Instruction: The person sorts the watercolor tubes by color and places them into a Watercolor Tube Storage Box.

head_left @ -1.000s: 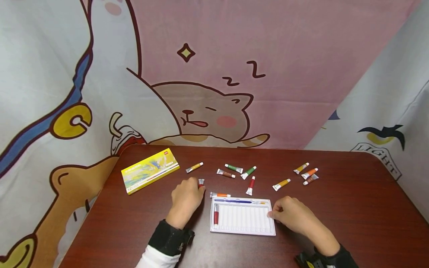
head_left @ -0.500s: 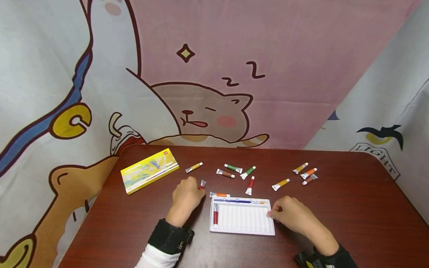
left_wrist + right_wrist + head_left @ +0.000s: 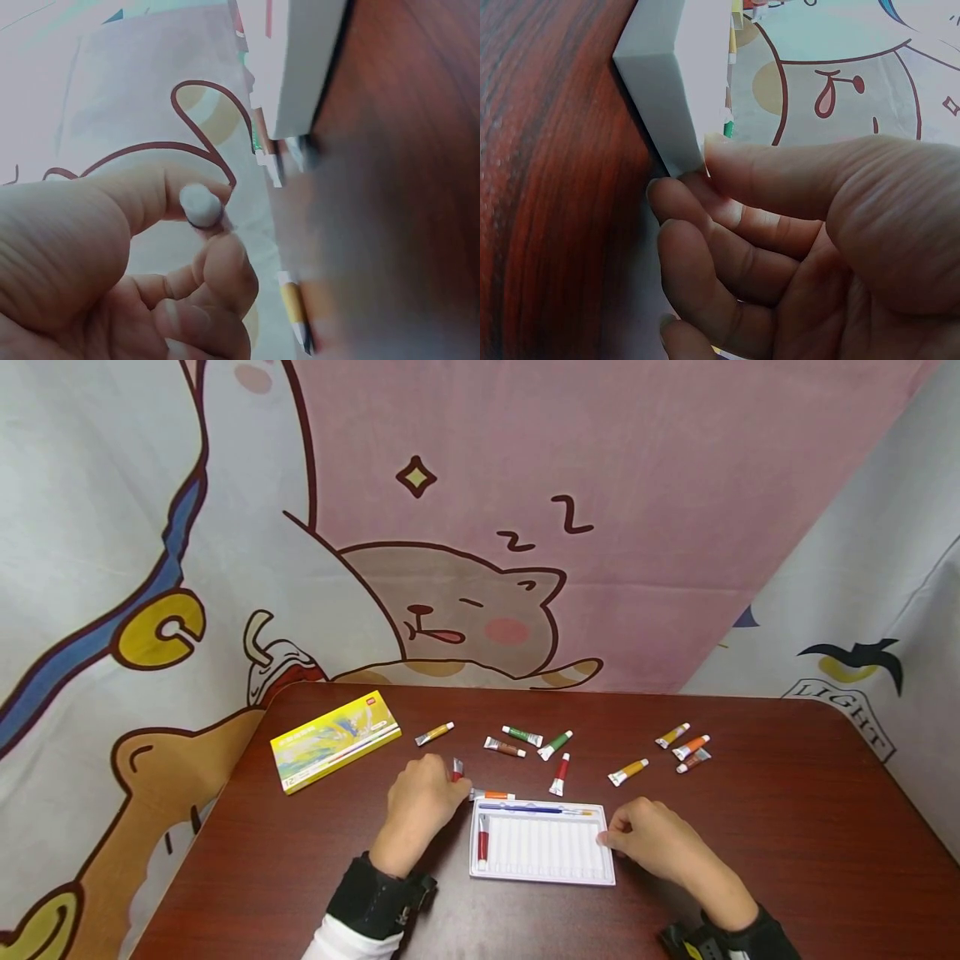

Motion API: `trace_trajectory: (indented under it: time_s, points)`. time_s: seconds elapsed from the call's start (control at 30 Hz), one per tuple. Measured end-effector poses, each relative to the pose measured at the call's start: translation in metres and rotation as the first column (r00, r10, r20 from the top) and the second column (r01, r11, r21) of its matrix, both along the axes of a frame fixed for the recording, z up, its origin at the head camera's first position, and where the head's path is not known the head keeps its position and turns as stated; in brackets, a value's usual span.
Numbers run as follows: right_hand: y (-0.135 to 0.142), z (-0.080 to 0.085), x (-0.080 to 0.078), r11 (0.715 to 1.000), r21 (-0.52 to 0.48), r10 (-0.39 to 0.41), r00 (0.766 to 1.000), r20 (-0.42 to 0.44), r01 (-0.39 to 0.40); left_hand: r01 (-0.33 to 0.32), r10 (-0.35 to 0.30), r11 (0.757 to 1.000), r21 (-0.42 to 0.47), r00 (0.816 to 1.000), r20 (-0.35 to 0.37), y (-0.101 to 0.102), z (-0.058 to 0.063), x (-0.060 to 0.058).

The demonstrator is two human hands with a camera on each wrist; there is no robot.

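Observation:
My left hand [image 3: 425, 797] pinches a small red paint tube [image 3: 457, 769] left of the white tray [image 3: 551, 853]. In the left wrist view the tube's white cap [image 3: 201, 206] pokes out between thumb and forefinger; most of its body is hidden. At the tray's right edge, my right hand [image 3: 656, 839] grips the rim, thumb on top and fingers curled against the side. Inside the tray lie a dark red paint tube [image 3: 483, 843] at the left end and a blue paintbrush [image 3: 521, 810] along the far side. An orange paint tube [image 3: 493, 796] lies just behind the tray.
A yellow box [image 3: 336, 743] lies at the back left. Beyond the tray are scattered a yellow tube [image 3: 435, 734], a brown tube [image 3: 505, 747], green tubes [image 3: 555, 746] and a red tube [image 3: 560, 775]. Several more, including an ochre tube [image 3: 628, 772], lie to the right.
My left hand has shifted slightly right towards the tray, carrying the red paint tube, which has turned a little between the fingers. My right hand stays at the tray's edge.

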State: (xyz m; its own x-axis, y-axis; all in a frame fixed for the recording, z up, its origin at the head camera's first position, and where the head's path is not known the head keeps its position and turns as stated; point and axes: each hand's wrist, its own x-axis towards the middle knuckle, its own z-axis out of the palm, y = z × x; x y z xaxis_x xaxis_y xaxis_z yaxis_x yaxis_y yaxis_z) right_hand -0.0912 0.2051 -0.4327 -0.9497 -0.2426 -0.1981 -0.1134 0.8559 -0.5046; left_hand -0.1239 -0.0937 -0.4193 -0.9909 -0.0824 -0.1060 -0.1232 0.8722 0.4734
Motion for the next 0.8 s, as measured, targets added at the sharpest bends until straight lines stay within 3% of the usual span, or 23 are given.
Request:
trace_trajectory:
  time_s: [0.3,0.8]
  points:
    - [0.001,0.000,0.000,1.000,0.001,-0.009,1.000,0.013,0.009,0.009,-0.010,1.000,0.022,0.999,0.035,0.003,0.007,0.003]
    - [0.001,0.000,0.000,1.000,0.002,0.006,1.000,0.006,-0.006,0.084,-0.084,0.994,0.069,0.996,0.001,0.007,0.004,0.011]
